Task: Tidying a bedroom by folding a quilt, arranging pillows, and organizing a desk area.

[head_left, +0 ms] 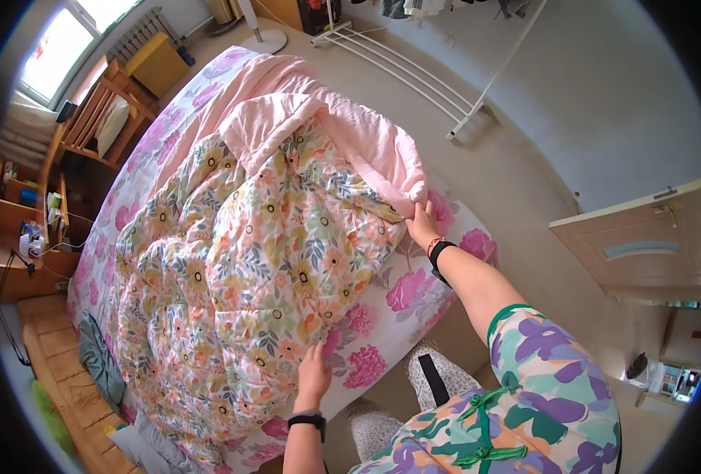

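A floral quilt [263, 245] with a plain pink underside [374, 142] lies rumpled across the bed. Its far end is folded back, so the pink side shows along the top and right. My right hand [422, 224] grips the quilt's right corner, where the pink border meets the flowered face. Nearer to me, my left hand [313, 374] is closed at the quilt's near edge, its fingertips partly hidden against the cloth. Under the quilt spreads a white bed sheet [406, 291] printed with large pink flowers.
A wooden headboard [74, 387] and grey pillows [141, 442] are at the lower left. A wooden chair [109, 118] and cluttered desk shelves [22, 209] stand left of the bed. Beyond it are a white clothes rack [398, 67] and a fan base [265, 42]; a door [643, 241] is at right.
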{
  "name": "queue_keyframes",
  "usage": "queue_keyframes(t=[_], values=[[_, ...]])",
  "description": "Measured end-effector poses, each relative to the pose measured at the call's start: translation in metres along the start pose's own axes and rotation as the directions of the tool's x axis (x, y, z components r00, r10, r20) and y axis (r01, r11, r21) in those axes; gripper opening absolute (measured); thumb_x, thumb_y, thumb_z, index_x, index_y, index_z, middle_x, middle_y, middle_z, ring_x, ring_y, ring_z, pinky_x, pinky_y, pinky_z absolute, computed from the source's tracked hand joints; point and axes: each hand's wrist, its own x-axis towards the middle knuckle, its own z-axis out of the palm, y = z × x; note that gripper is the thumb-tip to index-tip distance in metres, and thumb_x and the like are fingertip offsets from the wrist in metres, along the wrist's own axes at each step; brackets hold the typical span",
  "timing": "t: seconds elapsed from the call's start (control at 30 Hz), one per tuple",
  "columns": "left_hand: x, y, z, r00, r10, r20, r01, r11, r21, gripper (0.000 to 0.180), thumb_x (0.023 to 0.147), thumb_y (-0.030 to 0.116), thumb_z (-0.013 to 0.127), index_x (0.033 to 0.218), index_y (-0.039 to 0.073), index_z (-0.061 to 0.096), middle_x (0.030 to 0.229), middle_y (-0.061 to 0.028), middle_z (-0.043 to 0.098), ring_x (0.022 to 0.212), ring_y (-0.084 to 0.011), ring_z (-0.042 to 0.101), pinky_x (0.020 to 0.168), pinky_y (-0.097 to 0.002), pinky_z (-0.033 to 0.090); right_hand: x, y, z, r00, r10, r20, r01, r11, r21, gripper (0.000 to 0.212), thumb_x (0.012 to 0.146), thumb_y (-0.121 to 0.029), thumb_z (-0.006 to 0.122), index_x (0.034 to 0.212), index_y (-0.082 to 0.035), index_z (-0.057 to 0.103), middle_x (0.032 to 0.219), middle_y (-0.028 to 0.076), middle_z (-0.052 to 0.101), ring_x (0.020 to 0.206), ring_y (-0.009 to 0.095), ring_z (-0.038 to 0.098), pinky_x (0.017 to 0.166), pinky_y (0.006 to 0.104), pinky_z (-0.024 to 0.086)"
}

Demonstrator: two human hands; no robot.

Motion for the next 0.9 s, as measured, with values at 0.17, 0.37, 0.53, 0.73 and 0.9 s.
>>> queue_keyframes(t=[0.17, 0.37, 0.53, 0.73, 0.9], values=[[0.075, 0.053, 0.019, 0.999, 0.042, -0.014, -0.043, 0.987, -0.154, 0.054, 0.072, 0.008, 0.060, 0.122, 0.003, 0.039, 0.120, -0.0211, 0.044, 0.106, -0.0372, 0.046, 0.088, -0.0413, 0.041, 0.102, 0.011, -0.048, 0.827, -0.450, 0.336, 0.335, 0.876, 0.348, 0.015, 0.079, -0.009, 0.053, 0.092, -0.004, 0.056, 0.089, 0.011, 0.059, 0.084, 0.026, 0.056, 0.075, 0.0359, 0.046], [0.091, 0.037, 0.017, 0.959, -0.259, 0.111, 0.275, 0.946, -0.171, 0.038, 0.078, 0.014, 0.056, 0.113, 0.002, 0.047, 0.098, -0.0186, 0.056, 0.090, -0.0343, 0.055, 0.075, -0.0400, 0.044, 0.260, 0.047, -0.210, 0.976, -0.132, -0.174, 0.178, 0.943, 0.283, 0.022, 0.083, -0.021, 0.051, 0.076, -0.002, 0.060, 0.070, 0.007, 0.061, 0.063, 0.014, 0.056, 0.057, 0.0314, 0.046], [0.089, 0.016, 0.049, 0.925, -0.328, 0.189, 0.372, 0.882, -0.289, 0.028, 0.079, 0.017, 0.055, 0.103, 0.002, 0.054, 0.088, -0.0168, 0.061, 0.085, -0.0336, 0.058, 0.074, -0.0391, 0.045, 0.296, 0.129, -0.238, 0.928, 0.116, -0.354, -0.018, 0.963, 0.269, 0.029, 0.075, -0.029, 0.063, 0.078, -0.001, 0.062, 0.073, 0.012, 0.064, 0.066, 0.022, 0.060, 0.062, 0.0333, 0.047], [0.061, 0.006, 0.075, 0.732, -0.620, 0.281, 0.668, 0.575, -0.473, 0.033, 0.081, 0.017, 0.055, 0.107, -0.002, 0.052, 0.098, -0.0117, 0.059, 0.087, -0.0197, 0.057, 0.077, -0.0308, 0.045, 0.206, 0.181, -0.059, 0.913, 0.407, 0.027, -0.305, 0.639, 0.706, 0.052, 0.080, -0.030, 0.061, 0.119, 0.000, 0.045, 0.116, 0.013, 0.051, 0.101, 0.022, 0.052, 0.079, 0.0363, 0.046], [0.059, 0.011, 0.100, 0.660, -0.687, 0.303, 0.693, 0.403, -0.597, 0.035, 0.080, 0.016, 0.056, 0.111, 0.000, 0.050, 0.096, -0.0102, 0.058, 0.083, -0.0184, 0.056, 0.073, -0.0282, 0.045, 0.175, 0.188, -0.022, 0.730, 0.596, 0.334, -0.609, 0.345, 0.714, 0.041, 0.087, -0.029, 0.053, 0.111, 0.004, 0.048, 0.102, 0.014, 0.057, 0.084, 0.026, 0.059, 0.067, 0.0445, 0.049]])
